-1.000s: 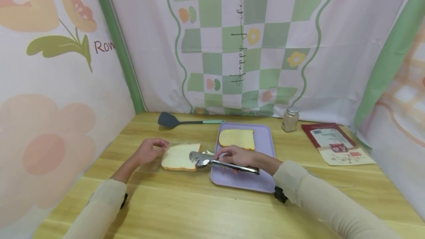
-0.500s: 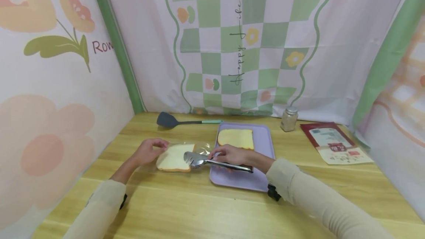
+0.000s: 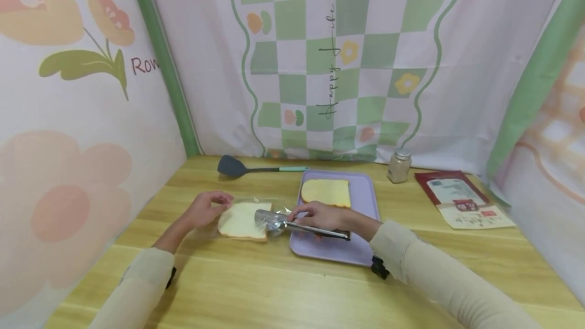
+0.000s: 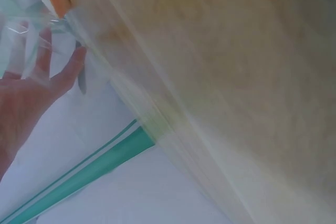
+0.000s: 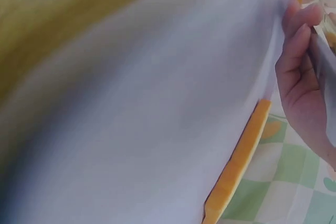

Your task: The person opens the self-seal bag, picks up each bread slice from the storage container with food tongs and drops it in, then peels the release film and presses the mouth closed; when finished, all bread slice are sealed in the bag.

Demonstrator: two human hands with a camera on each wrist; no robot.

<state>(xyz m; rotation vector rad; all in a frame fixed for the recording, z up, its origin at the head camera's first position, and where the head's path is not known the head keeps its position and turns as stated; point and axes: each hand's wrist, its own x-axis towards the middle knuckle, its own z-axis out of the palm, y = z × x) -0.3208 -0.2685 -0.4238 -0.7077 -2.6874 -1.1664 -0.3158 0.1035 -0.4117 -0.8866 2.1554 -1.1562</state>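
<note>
A white bread slice (image 3: 242,221) with a brown crust lies flat on the table in a clear plastic bag (image 3: 284,211), whose crinkled film shows at the slice's right. My left hand (image 3: 204,210) holds the bag's left edge; in the left wrist view its fingers (image 4: 44,53) show through the film. My right hand (image 3: 320,216) grips metal tongs (image 3: 315,230), their broad tips over the slice's right side. Whether the tips pinch the slice is hard to tell. Fingers of the right hand curl round the tongs in the right wrist view.
A lilac tray (image 3: 364,199) bears a second bread slice (image 3: 325,193), just beyond my right hand. Behind lies a dark spatula (image 3: 233,166) with a mint handle. Farther right are a small lidded jar (image 3: 399,166) and a red-and-white packet (image 3: 463,199). Printed curtains bound the table.
The tongs and bread slice have shifted a little leftward, toward my left hand, with more crinkled film showing at the right. My left hand stays almost still.
</note>
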